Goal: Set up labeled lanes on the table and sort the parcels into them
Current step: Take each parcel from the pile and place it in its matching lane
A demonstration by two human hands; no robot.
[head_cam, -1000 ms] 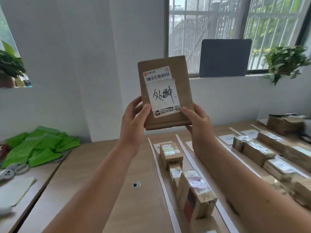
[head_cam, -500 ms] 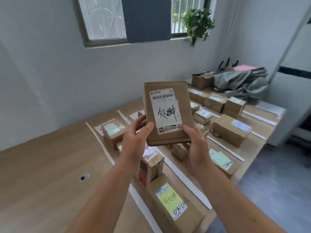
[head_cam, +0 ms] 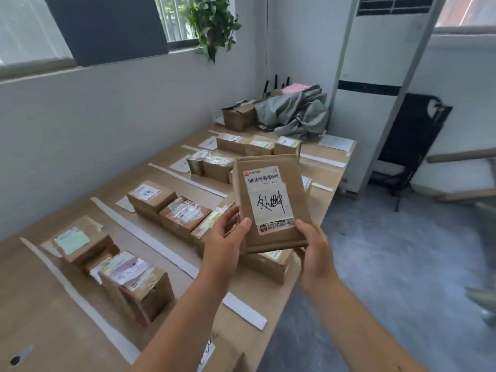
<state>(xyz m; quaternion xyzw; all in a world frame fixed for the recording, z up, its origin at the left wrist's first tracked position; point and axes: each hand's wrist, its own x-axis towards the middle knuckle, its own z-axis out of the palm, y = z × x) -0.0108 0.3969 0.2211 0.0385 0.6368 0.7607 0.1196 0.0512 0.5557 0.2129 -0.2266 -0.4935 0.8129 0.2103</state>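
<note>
Head view: a flat brown cardboard parcel (head_cam: 269,202) with a handwritten white label is being held upright over the wooden table's (head_cam: 32,304) near edge. Its lower left corner is being pinched by the left hand (head_cam: 224,242), its lower right corner gripped by the right hand (head_cam: 312,253). Most of the parcel is standing above both grips, over rows of small brown boxes (head_cam: 151,197) divided by white paper strips (head_cam: 150,240).

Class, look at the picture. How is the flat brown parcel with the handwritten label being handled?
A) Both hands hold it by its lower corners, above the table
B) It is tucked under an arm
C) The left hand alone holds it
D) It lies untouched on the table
A: the left hand and the right hand each grip a lower corner of the parcel, which is raised clear of the table.
</note>
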